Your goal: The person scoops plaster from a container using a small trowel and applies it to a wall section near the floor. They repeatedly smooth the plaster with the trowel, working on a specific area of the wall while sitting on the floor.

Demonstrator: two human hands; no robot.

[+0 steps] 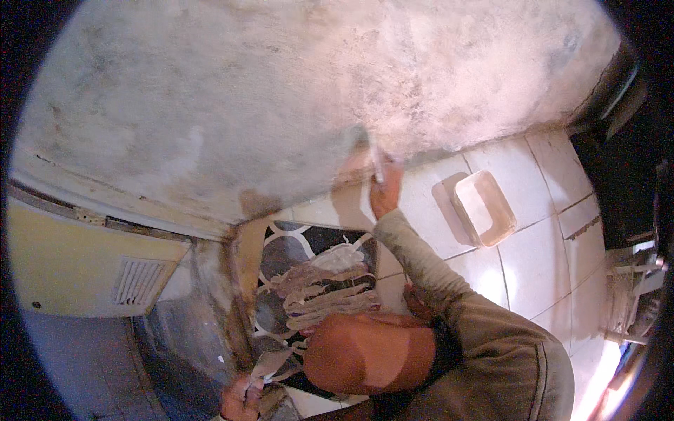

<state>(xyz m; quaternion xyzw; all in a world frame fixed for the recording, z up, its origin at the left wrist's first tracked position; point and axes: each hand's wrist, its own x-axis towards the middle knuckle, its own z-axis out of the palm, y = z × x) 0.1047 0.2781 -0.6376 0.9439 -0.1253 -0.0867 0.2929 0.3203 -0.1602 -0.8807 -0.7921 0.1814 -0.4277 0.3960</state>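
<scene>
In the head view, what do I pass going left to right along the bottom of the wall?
Yellow door with vent → patterned board with putty smears → right hand holding a putty knife against the wall → empty white tub on the floor tiles.

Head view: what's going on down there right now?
A person is working plaster onto a rough wall. The right hand presses a trowel against the wall's lower edge, just above the white floor tiles. The left hand holds a second flat tool low down, beside a dark patterned board piled with pale plaster. An empty rectangular tub sits on the tiles to the right.
</scene>
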